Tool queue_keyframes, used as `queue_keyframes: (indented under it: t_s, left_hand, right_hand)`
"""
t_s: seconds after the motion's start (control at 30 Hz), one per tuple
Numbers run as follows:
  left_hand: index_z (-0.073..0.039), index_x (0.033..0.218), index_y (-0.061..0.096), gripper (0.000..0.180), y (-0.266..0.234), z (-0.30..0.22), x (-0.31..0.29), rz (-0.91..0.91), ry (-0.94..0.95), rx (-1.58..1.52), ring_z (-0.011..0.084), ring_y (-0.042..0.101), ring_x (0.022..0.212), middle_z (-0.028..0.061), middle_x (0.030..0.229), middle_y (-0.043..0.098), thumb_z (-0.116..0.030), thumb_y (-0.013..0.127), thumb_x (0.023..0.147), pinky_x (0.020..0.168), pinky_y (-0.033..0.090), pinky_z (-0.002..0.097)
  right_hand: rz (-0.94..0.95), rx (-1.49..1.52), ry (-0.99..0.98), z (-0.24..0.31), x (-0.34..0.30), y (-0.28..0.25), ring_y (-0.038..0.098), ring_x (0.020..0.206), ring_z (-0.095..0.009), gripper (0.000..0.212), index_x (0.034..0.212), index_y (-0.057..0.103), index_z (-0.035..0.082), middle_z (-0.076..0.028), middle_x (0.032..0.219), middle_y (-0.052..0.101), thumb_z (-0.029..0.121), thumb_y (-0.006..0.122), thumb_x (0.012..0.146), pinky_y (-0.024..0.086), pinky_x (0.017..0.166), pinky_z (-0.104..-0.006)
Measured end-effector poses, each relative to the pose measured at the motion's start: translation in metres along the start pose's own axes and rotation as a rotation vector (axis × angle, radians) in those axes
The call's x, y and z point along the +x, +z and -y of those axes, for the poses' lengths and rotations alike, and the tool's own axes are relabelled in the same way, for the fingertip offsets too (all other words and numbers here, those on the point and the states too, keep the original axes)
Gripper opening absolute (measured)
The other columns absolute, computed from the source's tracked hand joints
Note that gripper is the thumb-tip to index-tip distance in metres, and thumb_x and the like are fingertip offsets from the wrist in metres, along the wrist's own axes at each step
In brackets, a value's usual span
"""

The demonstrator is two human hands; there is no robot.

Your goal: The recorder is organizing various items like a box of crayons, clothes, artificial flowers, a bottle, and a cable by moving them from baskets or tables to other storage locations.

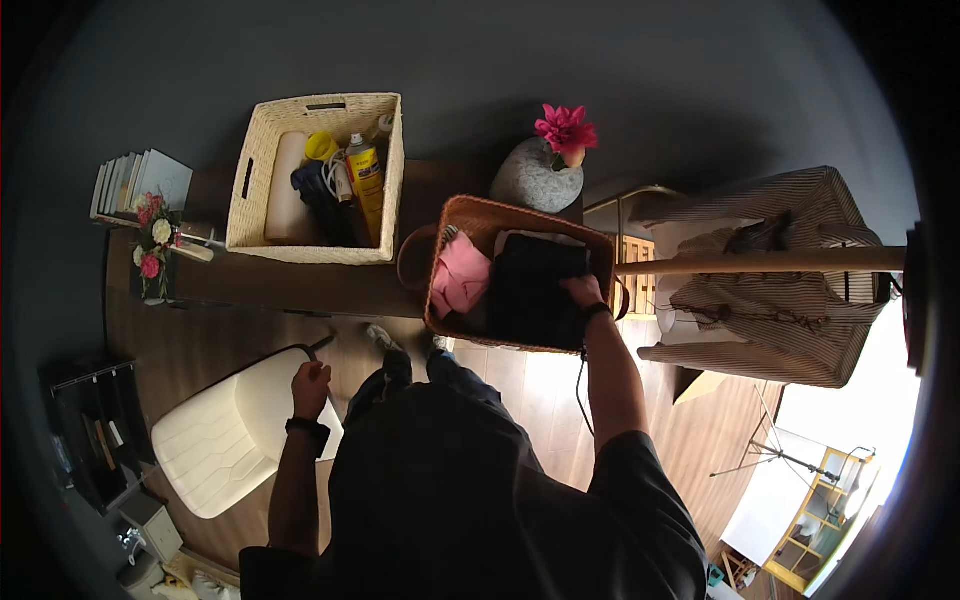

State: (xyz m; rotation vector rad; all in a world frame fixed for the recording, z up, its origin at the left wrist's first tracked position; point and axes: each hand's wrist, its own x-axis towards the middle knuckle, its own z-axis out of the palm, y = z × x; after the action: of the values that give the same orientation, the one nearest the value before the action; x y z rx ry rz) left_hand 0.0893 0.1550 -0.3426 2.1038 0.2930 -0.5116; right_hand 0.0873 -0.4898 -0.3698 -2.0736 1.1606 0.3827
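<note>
My right hand [582, 293] reaches into a brown woven basket [520, 213] and grips the right edge of a folded black cloth [530, 275]. Its fingertips are partly hidden against the dark fabric. Left of that cloth, in the same basket, lies a crumpled pink cloth [462, 272]. A little pale fabric shows behind the black one. My left hand [311, 386] hangs in the air above the white chair, its fingers curled in, with nothing visible in them. A dark band circles each wrist.
The basket sits at the front of a dark cabinet top [300, 278]. Beside it stand a cream woven basket [245, 215] with spray cans, a stone vase [537, 178] and flowers [152, 240]. A white chair [215, 440] is at left; striped shirts [790, 300] hang at right.
</note>
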Motion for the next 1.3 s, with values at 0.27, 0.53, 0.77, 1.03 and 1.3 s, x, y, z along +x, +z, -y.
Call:
queue_keyframes:
  t_s: [0.27, 0.53, 0.77, 1.03, 1.3]
  left_hand:
    - [0.003, 0.103, 0.063, 0.034, 0.015, 0.035, -0.001, -0.006, -0.08, -0.068, 0.0189, 0.066, 0.076, 0.012, 0.082, 0.069, -0.024, 0.07, 0.084, 0.071, 0.052, 0.032]
    - [0.001, 0.103, 0.065, 0.036, 0.016, -0.001, 0.007, -0.004, -0.039, 0.05, 0.0245, 0.067, 0.083, 0.0156, 0.089, 0.068, -0.028, 0.07, 0.083, 0.076, 0.053, 0.0353]
    - [0.0, 0.105, 0.064, 0.038, 0.012, -0.002, 0.012, 0.014, -0.025, 0.065, 0.0257, 0.066, 0.085, 0.0157, 0.092, 0.068, -0.03, 0.069, 0.083, 0.078, 0.052, 0.0368]
    - [0.002, 0.106, 0.063, 0.035, -0.006, -0.005, -0.023, -0.075, -0.103, 0.024, 0.0217, 0.066, 0.084, 0.0139, 0.09, 0.069, -0.024, 0.07, 0.084, 0.077, 0.052, 0.034]
    - [0.004, 0.105, 0.062, 0.036, -0.015, 0.063, -0.059, -0.146, -0.225, -0.048, 0.0188, 0.067, 0.07, 0.0132, 0.077, 0.069, -0.025, 0.069, 0.084, 0.066, 0.054, 0.0323]
  right_hand:
    - [0.141, -1.036, -0.516, -0.022, 0.037, 0.014, 0.064, 0.1, -0.04, 0.053, 0.101, 0.065, -0.005, -0.027, 0.098, 0.066, 0.043, 0.068, 0.079, 0.052, 0.086, -0.0455]
    - [-0.263, -0.544, -0.278, 0.062, -0.066, 0.002, 0.055, 0.116, -0.039, 0.068, 0.126, 0.045, -0.009, -0.028, 0.119, 0.059, 0.038, 0.066, 0.081, 0.046, 0.099, -0.0418]
    - [-0.007, -0.439, -0.934, 0.148, -0.1, 0.054, 0.049, 0.122, -0.035, 0.055, 0.124, 0.053, 0.001, -0.021, 0.126, 0.056, 0.019, 0.068, 0.075, 0.041, 0.104, -0.0418]
    - [-0.01, -0.83, -1.222, 0.185, -0.059, 0.157, 0.051, 0.122, -0.036, 0.045, 0.124, 0.055, 0.006, -0.018, 0.134, 0.049, 0.017, 0.058, 0.081, 0.051, 0.09, -0.0443]
    - [0.322, -0.755, -0.852, 0.228, -0.079, 0.091, 0.063, 0.105, -0.032, 0.043, 0.108, 0.067, 0.009, -0.019, 0.107, 0.067, 0.037, 0.064, 0.076, 0.051, 0.084, -0.044]
